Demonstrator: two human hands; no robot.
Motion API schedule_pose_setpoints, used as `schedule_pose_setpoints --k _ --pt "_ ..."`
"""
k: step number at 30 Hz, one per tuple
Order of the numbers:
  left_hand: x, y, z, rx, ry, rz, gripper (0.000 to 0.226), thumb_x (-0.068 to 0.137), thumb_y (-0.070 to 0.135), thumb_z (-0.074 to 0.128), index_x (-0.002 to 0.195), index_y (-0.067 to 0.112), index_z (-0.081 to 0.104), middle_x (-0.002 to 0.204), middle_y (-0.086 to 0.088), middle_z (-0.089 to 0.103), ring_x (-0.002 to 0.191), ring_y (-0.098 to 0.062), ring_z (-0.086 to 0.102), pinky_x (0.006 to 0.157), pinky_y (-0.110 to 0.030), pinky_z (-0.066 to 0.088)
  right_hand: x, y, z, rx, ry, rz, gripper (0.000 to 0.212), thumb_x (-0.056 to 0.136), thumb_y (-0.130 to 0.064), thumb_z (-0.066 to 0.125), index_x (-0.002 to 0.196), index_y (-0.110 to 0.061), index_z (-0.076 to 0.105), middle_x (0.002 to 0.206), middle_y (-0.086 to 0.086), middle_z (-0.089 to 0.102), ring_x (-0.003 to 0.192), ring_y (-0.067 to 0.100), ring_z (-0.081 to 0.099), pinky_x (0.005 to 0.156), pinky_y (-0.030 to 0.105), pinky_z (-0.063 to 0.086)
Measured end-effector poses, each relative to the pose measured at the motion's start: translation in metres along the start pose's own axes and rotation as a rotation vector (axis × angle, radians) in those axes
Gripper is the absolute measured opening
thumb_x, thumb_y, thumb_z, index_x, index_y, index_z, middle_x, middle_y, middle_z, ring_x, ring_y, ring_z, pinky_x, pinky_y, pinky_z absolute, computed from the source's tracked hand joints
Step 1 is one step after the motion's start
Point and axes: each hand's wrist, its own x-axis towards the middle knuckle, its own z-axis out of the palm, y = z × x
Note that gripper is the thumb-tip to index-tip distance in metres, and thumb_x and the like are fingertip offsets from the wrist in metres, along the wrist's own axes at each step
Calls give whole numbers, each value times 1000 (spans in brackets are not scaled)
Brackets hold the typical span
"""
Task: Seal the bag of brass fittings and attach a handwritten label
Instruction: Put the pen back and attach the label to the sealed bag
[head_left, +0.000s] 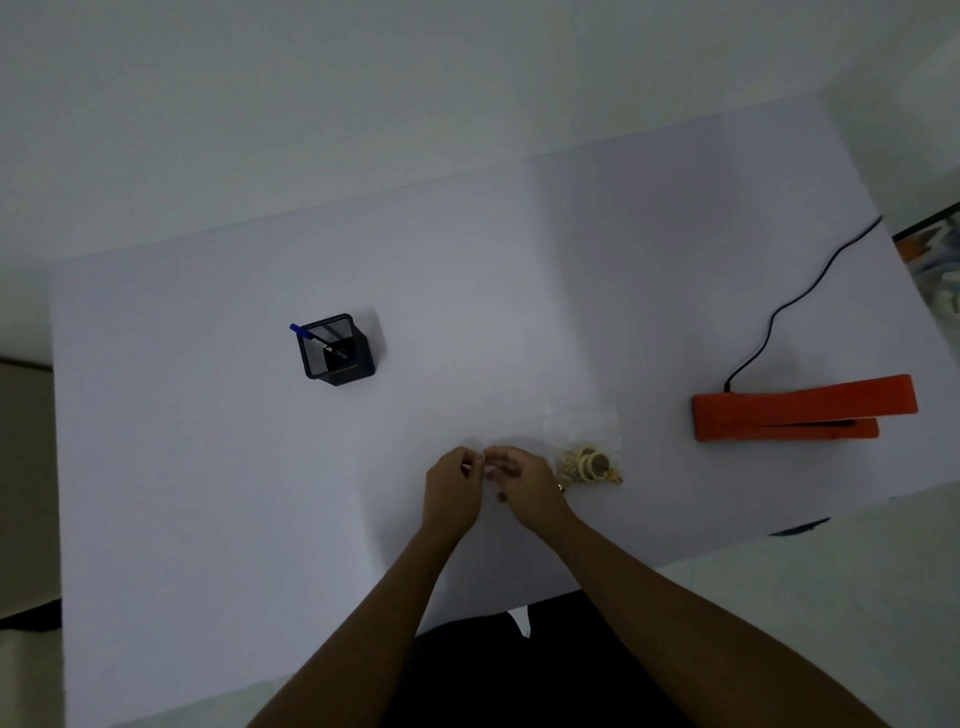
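Toward the near edge of the table (208, 519), right of its middle, find the clear bag (582, 431) lying flat, with the brass fittings (589, 465) bunched at its near end and the mouth toward the far edge. Cannot tell whether sealed yet: too clear, too dim. Not gripped by either hand, probably to free both for the smaller job. Just left of the bag, note the left hand (449, 488) and the right hand (527, 486) meeting fingertip to fingertip, each pinching a small pale scrap (483, 460); judged to be the label, perhaps being peeled or readied, though too small to say. Held low over the surface and beside the bag, likely so as to need little travel when sticking on. Toward the right edge, see the orange sealer (800, 410), upper arm raised, black cord (779, 306) running off to the far right corner: set within reach for the seal. Left of middle and farther back, spot the mesh pen holder (337, 351) with a blue pen (304, 331) leaning inside, handy for writing.
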Motion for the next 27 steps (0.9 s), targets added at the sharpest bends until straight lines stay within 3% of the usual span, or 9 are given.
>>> schedule_pose_setpoints --k 5,9,16,22,25,27 --pt "-15 16 -37 -61 84 184 15 92 17 64 106 18 70 99 11 67 83 5 59 70 -5 45 -22 -51 -2 90 21 -100 29 96 3 54 120 -7 68 105 7 73 94 16 70 75 31 62" --pt "-28 36 -76 -92 159 307 18 88 16 70 106 18 72 101 11 69 86 5 61 68 -6 47 -51 -100 -5 136 -19 -208 30 95 0 58 106 -23 73 94 -10 77 90 13 73 74 30 62" --pt "-55 78 -148 -159 275 484 18 87 17 71 104 22 74 94 16 69 87 5 63 69 -7 48 -91 -169 7 60 -57 -376 24 95 -12 62 113 -22 73 101 -4 78 91 14 73 68 26 60" --pt "-83 98 -187 -115 354 658 26 83 20 70 109 21 72 95 20 65 85 17 58 70 0 44 -114 -203 13 32 -44 -489 24 94 -6 61 115 -10 74 98 3 79 87 16 74 65 26 61" --pt "-96 106 -200 -131 387 703 27 83 23 66 109 29 67 98 30 60 89 20 57 72 0 45 -128 -215 16 25 -20 -528 22 93 -7 63 110 -15 75 93 3 79 82 17 74 63 25 60" --pt "-104 112 -206 -157 386 712 27 84 25 66 109 31 67 99 34 59 90 17 59 72 -2 47 -136 -221 16 7 3 -559 21 92 -9 65 104 -23 75 85 -7 78 78 14 73 61 23 58"
